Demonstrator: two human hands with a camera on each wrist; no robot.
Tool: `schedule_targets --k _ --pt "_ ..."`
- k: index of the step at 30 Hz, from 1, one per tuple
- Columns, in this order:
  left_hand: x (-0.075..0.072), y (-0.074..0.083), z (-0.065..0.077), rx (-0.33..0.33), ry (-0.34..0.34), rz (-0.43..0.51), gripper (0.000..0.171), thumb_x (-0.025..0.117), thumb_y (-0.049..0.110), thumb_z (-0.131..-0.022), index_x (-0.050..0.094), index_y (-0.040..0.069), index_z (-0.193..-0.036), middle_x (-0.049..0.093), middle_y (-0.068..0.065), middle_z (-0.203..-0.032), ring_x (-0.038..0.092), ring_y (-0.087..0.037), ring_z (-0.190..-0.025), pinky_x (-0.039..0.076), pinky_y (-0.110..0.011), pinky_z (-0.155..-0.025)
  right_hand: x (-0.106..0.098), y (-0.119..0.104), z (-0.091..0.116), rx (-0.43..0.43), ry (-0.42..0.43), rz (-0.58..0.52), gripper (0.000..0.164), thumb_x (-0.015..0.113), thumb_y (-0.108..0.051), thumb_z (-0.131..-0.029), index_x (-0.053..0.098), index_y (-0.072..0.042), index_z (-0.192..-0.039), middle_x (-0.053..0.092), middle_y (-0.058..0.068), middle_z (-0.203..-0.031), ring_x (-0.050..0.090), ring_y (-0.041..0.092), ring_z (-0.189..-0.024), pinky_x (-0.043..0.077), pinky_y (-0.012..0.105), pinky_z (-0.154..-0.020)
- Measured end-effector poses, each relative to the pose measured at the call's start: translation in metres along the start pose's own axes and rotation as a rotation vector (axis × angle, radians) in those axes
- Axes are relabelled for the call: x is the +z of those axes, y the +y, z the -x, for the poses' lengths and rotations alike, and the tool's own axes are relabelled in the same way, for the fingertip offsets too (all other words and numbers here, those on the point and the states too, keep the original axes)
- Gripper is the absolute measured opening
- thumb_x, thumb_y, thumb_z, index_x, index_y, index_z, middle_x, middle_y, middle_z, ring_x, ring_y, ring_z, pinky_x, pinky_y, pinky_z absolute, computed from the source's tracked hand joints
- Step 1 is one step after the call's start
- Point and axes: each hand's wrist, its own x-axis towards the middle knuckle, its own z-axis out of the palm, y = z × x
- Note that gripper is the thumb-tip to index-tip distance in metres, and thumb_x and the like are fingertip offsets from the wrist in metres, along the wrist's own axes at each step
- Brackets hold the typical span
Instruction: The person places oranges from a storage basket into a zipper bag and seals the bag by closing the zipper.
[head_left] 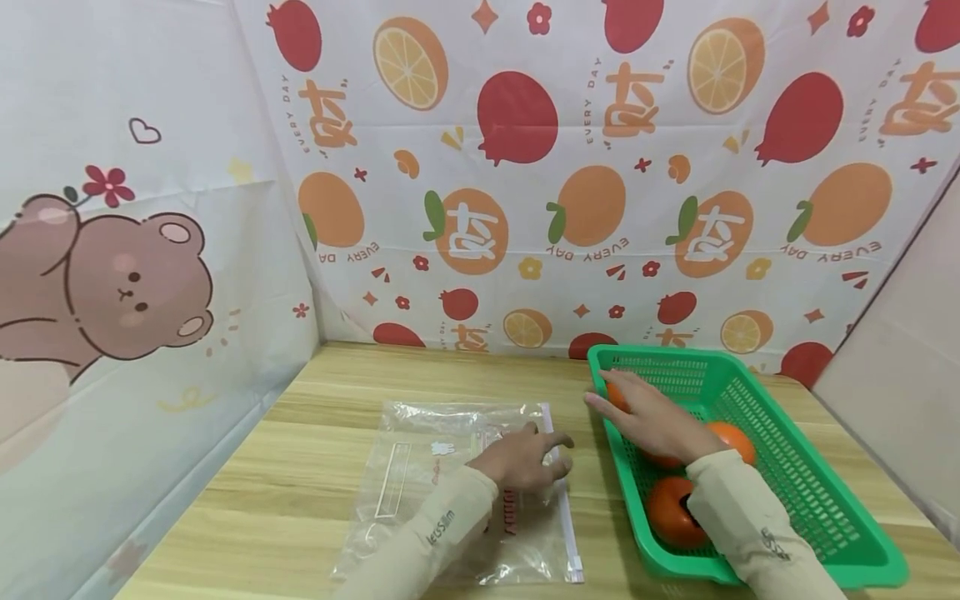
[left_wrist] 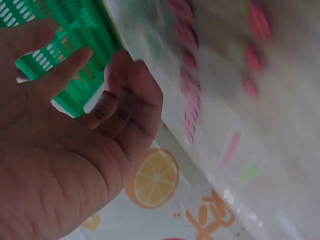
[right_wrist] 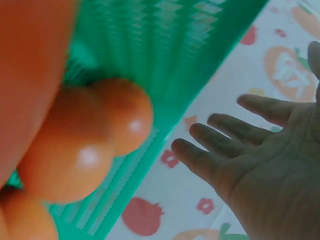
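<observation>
On the table: see-through plastic bag (head_left: 420,467) left, green basket (head_left: 780,467) right, side by side on the wood table (head_left: 300,467). Probably set so each hand has its own station with no crossing of arms.
Bag: flat, printed, zip strip (head_left: 564,508) along the edge facing the basket. No fruit seen inside, which likely explains the flatness. That edge looks handiest from the basket side.
Basket: holds at least four orange-red fruit (head_left: 671,517). Raised walls presumably stop round stuff rolling off.
Left hand (head_left: 519,460): over the bag near the zip strip, fingers loosely bent, thumb apart from them, nothing gripped. Contact with the plastic: can't tell. Position would suit working that edge.
Right hand (head_left: 652,417): above the basket's left wall, fingers straight and spread, holding nothing. Wrist view shows fingertips beyond the rim and apart from the fruit. Spread looks about right for something round.
Sleeves: both reach the wrists; right one overhangs the basket, hiding some fruit, so exact count unclear.
Backdrop: fruit-print cloth (head_left: 517,117) behind the table, likely just a screen.
</observation>
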Motion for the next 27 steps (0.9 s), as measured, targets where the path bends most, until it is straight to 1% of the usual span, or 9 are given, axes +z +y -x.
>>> schedule_targets --k 3,6,9,12,13,18,21,24,27 --pt "0.007 0.002 -0.001 0.007 -0.008 0.013 0.037 0.061 0.043 -0.098 0.061 0.032 -0.133 0.057 -0.013 -0.125 0.064 -0.025 -0.086 0.056 -0.044 -0.071 -0.001 -0.011 0.001 -0.026 0.002 -0.011 0.081 0.043 -0.064 -0.1 0.04 -0.002 -0.153 0.039 0.022 -0.156 0.032 0.043 -0.145 0.029 0.065 -0.113" --pt "0.014 0.002 -0.002 0.019 -0.013 0.019 0.028 0.066 0.039 -0.096 0.066 0.031 -0.123 0.059 -0.009 -0.119 0.064 -0.024 -0.086 0.055 -0.042 -0.071 0.0 -0.018 0.004 -0.065 0.008 -0.05 0.074 0.048 -0.059 -0.101 0.045 -0.004 -0.151 0.045 0.018 -0.153 0.037 0.04 -0.143 0.032 0.063 -0.112" --pt "0.021 0.001 -0.004 0.031 -0.016 0.034 0.018 0.067 0.038 -0.095 0.069 0.028 -0.11 0.061 -0.003 -0.111 0.063 -0.02 -0.087 0.054 -0.04 -0.071 0.001 -0.021 0.006 -0.106 0.006 -0.111 0.067 0.051 -0.053 -0.102 0.047 -0.005 -0.149 0.049 0.015 -0.15 0.045 0.037 -0.138 0.038 0.059 -0.109" --pt "0.022 0.001 -0.005 0.042 -0.011 0.056 0.012 0.067 0.036 -0.096 0.068 0.025 -0.1 0.06 0.004 -0.098 0.058 -0.013 -0.081 0.051 -0.034 -0.067 0.0 -0.026 0.007 -0.145 -0.002 -0.167 0.065 0.052 -0.05 -0.103 0.047 -0.004 -0.149 0.053 0.015 -0.146 0.052 0.036 -0.132 0.044 0.055 -0.106" --pt "0.022 0.002 -0.005 0.048 -0.009 0.068 0.011 0.068 0.035 -0.096 0.068 0.024 -0.097 0.06 0.006 -0.094 0.057 -0.012 -0.079 0.049 -0.032 -0.066 -0.001 -0.027 0.008 -0.145 -0.006 -0.181 0.065 0.052 -0.05 -0.103 0.047 -0.005 -0.149 0.055 0.015 -0.144 0.055 0.035 -0.13 0.045 0.054 -0.105" --pt "0.022 0.005 -0.007 0.08 0.0 0.132 0.014 0.068 0.028 -0.097 0.063 0.021 -0.086 0.056 0.011 -0.075 0.051 -0.008 -0.065 0.044 -0.026 -0.057 -0.004 -0.039 0.019 -0.127 0.005 -0.215 0.064 0.054 -0.05 -0.102 0.047 -0.008 -0.15 0.061 0.011 -0.137 0.058 0.03 -0.127 0.046 0.05 -0.105" --pt "0.02 0.005 -0.008 0.092 0.037 0.148 0.019 0.069 0.023 -0.096 0.06 0.019 -0.079 0.055 0.01 -0.069 0.049 -0.007 -0.06 0.043 -0.025 -0.055 -0.006 -0.046 0.026 -0.126 0.031 -0.217 0.061 0.054 -0.049 -0.102 0.047 -0.012 -0.15 0.062 0.006 -0.135 0.059 0.027 -0.126 0.046 0.05 -0.105" --pt "0.02 0.005 -0.009 0.105 0.075 0.168 0.024 0.074 0.019 -0.091 0.059 0.018 -0.072 0.054 0.01 -0.065 0.049 -0.005 -0.056 0.043 -0.022 -0.054 -0.006 -0.049 0.033 -0.139 0.068 -0.192 0.059 0.053 -0.05 -0.103 0.048 -0.015 -0.15 0.064 0.003 -0.132 0.06 0.026 -0.123 0.049 0.053 -0.101" --pt "0.015 0.002 -0.011 0.112 0.115 0.209 0.027 0.081 0.017 -0.084 0.06 0.018 -0.067 0.055 0.01 -0.062 0.049 -0.004 -0.053 0.043 -0.02 -0.051 -0.007 -0.051 0.036 -0.153 0.104 -0.159 0.058 0.053 -0.05 -0.102 0.05 -0.016 -0.149 0.066 0.0 -0.129 0.061 0.024 -0.12 0.051 0.053 -0.095"
